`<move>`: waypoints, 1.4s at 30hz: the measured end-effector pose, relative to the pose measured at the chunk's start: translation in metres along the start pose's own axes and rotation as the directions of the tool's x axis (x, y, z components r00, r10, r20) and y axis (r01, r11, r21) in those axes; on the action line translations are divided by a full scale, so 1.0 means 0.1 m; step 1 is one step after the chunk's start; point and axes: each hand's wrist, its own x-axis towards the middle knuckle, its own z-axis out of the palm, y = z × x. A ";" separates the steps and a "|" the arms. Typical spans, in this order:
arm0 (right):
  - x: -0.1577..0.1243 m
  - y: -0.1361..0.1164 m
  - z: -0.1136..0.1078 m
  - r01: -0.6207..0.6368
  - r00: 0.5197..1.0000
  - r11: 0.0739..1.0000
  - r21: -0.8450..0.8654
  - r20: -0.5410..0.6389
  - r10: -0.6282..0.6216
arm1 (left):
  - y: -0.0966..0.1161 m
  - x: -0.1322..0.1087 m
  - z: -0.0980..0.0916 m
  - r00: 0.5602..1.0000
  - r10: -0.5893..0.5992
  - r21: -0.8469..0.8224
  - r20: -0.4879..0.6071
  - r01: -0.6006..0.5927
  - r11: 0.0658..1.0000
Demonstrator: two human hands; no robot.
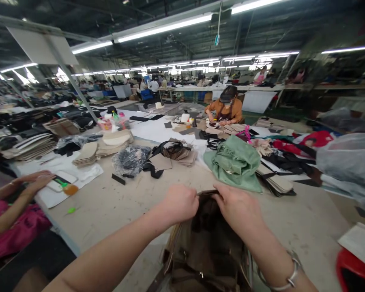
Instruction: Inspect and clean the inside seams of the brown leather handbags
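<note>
A: Lower centre, the bare left hand (181,205) is curled tight on the rim of a dark-brown soft-sided bag (207,253)! The bare right hand (239,205) pinches that rim, thumb against fingers.

B: How far along?

A: Body looks formed, mouth open, shiny metal fitting (201,275) on, over the beige flat counter (109,211). 2 hands on the rim suggest edge work; what's left, I can't tell.

Through my feed I get white glare from long tube lights (164,28) under a dim ceiling (88,14); the open bag (205,243) is shadowed inside, the far background soft, edges stretched.
</note>
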 end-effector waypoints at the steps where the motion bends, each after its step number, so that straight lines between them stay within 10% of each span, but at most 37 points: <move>1: 0.02 -0.02 0.01 0.006 1.000 1.000 0.002 0.003 -0.006 | -0.02 -0.02 0.01 1.000 -0.010 0.000 0.012 0.010 1.000; 15: 0.16 -0.06 0.04 -0.035 0.999 0.997 0.062 0.026 0.033 | -0.14 0.21 0.10 0.996 0.085 -0.325 -0.009 -0.084 0.942; 42: 0.24 -0.01 0.01 -0.076 0.986 0.996 0.049 0.151 0.068 | -0.03 0.31 0.19 0.998 0.005 -0.226 -0.067 -0.020 0.974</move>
